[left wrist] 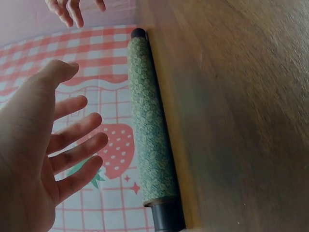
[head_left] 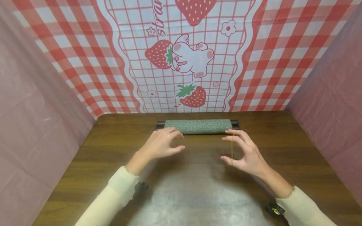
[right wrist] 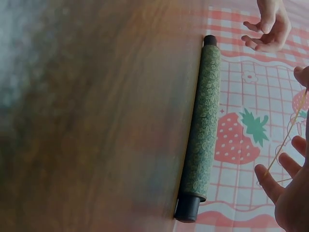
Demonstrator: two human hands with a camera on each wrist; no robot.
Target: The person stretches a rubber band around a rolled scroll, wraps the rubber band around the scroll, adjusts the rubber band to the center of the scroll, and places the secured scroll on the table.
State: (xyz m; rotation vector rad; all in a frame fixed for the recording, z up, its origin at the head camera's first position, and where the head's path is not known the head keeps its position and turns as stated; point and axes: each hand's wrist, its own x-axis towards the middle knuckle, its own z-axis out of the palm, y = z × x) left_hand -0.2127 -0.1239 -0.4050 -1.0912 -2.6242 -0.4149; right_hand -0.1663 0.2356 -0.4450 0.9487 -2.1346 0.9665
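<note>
A green patterned scroll [head_left: 198,126] with dark rod ends lies rolled up near the table's back edge; it also shows in the left wrist view [left wrist: 150,121] and the right wrist view [right wrist: 205,121]. My left hand [head_left: 162,142] hovers by its left part, fingers relaxed and apart, holding nothing; its spread fingers show in the left wrist view [left wrist: 53,140]. By the scroll's right end is my right hand [head_left: 246,153], fingers and thumb spread, with a thin yellow rubber band [head_left: 232,149] stretched between thumb and fingers. The band [right wrist: 289,130] runs across that hand in the right wrist view.
The brown wooden table [head_left: 195,194] reaches back to a red-and-white checked cloth [head_left: 271,62] with strawberry prints. Pinkish cloth walls stand at the left [head_left: 36,110] and right [head_left: 333,103].
</note>
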